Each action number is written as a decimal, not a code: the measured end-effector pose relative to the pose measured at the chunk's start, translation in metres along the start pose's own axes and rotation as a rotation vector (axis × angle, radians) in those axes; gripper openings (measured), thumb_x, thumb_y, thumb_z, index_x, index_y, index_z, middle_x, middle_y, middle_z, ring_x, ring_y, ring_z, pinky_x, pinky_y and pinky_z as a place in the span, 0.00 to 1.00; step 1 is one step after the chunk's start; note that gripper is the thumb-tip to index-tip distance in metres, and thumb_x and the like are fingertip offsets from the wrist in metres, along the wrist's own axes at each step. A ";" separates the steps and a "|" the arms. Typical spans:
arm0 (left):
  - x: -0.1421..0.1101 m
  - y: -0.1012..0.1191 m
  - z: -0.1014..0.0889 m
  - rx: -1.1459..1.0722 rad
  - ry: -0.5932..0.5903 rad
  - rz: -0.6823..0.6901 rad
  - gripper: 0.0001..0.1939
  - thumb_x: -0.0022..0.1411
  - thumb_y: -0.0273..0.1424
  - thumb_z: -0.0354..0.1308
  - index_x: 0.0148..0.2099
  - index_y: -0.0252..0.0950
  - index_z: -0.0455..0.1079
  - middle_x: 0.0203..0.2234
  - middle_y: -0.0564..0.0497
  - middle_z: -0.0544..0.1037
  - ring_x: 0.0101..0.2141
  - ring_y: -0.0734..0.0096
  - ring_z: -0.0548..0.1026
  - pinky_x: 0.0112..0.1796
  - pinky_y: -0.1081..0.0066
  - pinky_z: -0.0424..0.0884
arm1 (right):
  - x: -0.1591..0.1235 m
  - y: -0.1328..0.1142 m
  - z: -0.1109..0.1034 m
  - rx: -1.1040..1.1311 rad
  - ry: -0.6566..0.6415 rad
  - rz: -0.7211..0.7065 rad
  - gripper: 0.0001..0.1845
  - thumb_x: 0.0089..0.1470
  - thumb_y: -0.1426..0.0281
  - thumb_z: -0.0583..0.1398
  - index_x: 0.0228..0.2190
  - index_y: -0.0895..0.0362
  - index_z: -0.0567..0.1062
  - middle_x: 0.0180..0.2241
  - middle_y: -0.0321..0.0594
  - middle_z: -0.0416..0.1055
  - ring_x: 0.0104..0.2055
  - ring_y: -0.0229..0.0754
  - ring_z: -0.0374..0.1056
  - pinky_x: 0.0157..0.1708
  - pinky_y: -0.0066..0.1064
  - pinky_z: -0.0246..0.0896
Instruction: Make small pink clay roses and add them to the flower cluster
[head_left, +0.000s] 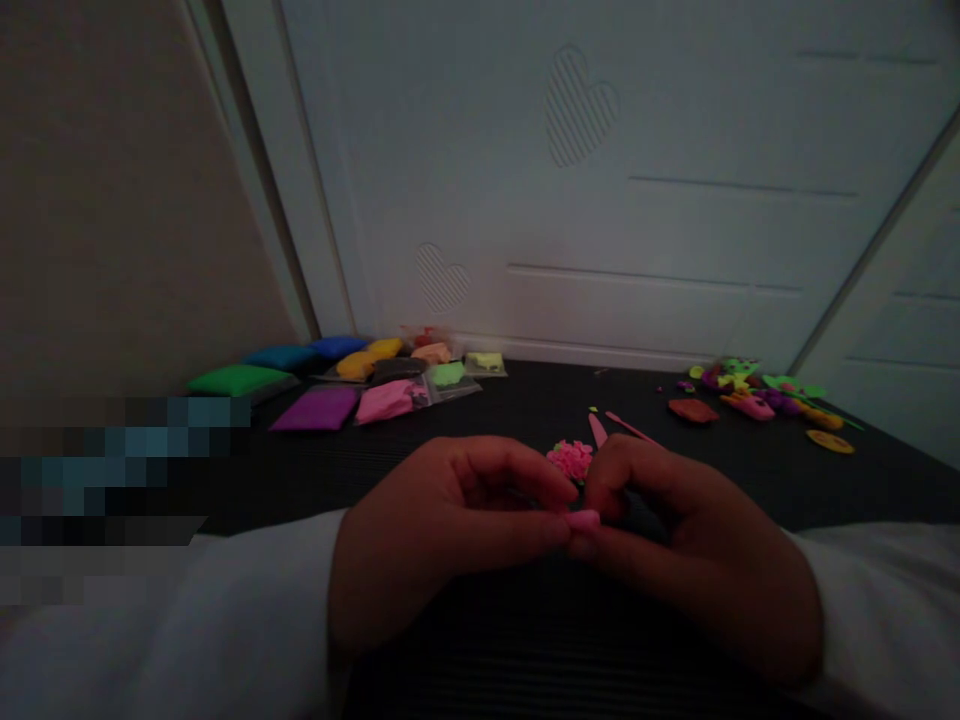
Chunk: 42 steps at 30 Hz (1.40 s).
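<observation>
Between my two hands is a small pink piece of modelling clay, short and rounded. The thumb and fingers of my left hand pinch its left end. At its right end, the thumb and bent fingertips of my right hand close on it too. Just beyond the fingertips lies a pink clay cluster of many petal-like bits with some green at its edge. Behind my right hand, two slim pink modelling tools lie partly hidden, with a tiny green bit close by.
Bags of coloured clay, among them a purple packet, a pink packet and a green packet, lie back left on the dark table. Shaped clay pieces sit back right. A white panel rises behind.
</observation>
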<state>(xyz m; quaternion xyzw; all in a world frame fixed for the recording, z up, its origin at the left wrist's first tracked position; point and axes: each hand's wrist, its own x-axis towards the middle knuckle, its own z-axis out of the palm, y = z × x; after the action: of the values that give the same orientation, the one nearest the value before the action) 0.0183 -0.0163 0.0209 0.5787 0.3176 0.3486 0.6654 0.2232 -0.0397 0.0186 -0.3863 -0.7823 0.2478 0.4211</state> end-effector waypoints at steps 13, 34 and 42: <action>0.003 -0.002 -0.006 0.007 -0.084 -0.002 0.09 0.57 0.25 0.73 0.33 0.49 0.85 0.31 0.64 0.87 0.32 0.86 0.80 0.36 0.88 0.70 | -0.001 0.005 -0.003 -0.091 -0.070 -0.060 0.07 0.55 0.69 0.67 0.28 0.52 0.74 0.27 0.29 0.73 0.29 0.34 0.67 0.30 0.25 0.63; -0.001 -0.001 -0.007 0.004 0.069 -0.096 0.07 0.52 0.30 0.78 0.31 0.47 0.85 0.29 0.61 0.87 0.31 0.84 0.81 0.33 0.87 0.70 | 0.049 0.063 -0.080 -0.913 -0.505 0.428 0.18 0.68 0.62 0.63 0.55 0.55 0.75 0.55 0.46 0.74 0.50 0.48 0.75 0.48 0.46 0.75; -0.001 -0.001 -0.008 -0.038 0.026 -0.077 0.05 0.54 0.34 0.78 0.33 0.48 0.85 0.34 0.62 0.88 0.36 0.87 0.82 0.37 0.92 0.70 | 0.040 0.091 -0.085 -1.065 -0.493 0.419 0.18 0.67 0.62 0.63 0.55 0.56 0.75 0.55 0.46 0.74 0.50 0.48 0.75 0.48 0.47 0.75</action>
<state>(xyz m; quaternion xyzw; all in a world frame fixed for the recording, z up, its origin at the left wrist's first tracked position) 0.0114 -0.0129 0.0191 0.5488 0.3412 0.3362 0.6850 0.3178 0.0510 0.0167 -0.6201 -0.7803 -0.0169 -0.0799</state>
